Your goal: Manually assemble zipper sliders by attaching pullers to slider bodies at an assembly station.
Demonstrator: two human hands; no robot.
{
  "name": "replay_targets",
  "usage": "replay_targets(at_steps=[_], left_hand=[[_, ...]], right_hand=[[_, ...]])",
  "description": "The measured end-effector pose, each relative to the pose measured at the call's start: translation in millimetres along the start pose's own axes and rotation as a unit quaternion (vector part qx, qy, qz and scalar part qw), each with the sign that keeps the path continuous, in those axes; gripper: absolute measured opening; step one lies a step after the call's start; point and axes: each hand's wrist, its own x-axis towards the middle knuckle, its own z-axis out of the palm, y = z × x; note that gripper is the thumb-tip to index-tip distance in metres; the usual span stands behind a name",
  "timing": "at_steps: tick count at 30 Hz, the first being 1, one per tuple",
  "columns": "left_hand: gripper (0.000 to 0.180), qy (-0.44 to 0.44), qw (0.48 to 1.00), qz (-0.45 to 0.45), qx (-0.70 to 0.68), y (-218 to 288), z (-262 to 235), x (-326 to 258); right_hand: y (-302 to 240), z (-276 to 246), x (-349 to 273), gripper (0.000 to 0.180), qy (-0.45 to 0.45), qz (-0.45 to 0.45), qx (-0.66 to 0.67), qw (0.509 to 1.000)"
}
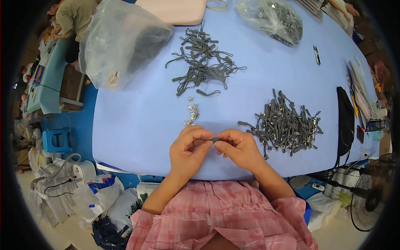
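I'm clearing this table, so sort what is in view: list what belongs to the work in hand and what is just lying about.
In use:
- grey pull piece pinched between left hand and right hand
- loose grey pulls
- small metal clips
- pile of pulls with clips

Lying about:
- clear plastic bags
- pink case
- black pouch
- fan

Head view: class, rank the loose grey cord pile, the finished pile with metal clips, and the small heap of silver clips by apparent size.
1. Loose grey cord pile and finished pile with metal clips: too alike to rank.
2. Small heap of silver clips, clearly smallest.
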Motion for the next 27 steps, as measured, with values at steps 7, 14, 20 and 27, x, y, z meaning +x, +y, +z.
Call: replay_targets(at_steps=[7, 14, 20, 27], left_hand=[[0.033, -0.046, 0.937, 0.115, 0.326, 37.0, -8.1, -0.3], [0.049, -0.185, 0.901, 0.096, 0.381, 37.1, -4.2, 0.2], [0.038, -0.173, 0.917, 0.091, 0.348, 32.5, 2.1, -4.1], [0.02, -0.161, 0.929, 0.081, 0.324, 26.9, 1.3, 4.9]], right_hand=[[-7.9, -7.1, -7.4, 0.01, 0.028, -0.209, -0.248, 0.946], [-9.7, -18.1, -10.1, 0.011, 0.001, -0.238, -0.387, 0.891], [-17.7, -22.1, -14.0, 0.009, -0.056, -0.211, -0.425, 0.878], [-14.6, -29.1, -13.6, 0.019, -0.081, -0.253, -0.483, 0.834]])
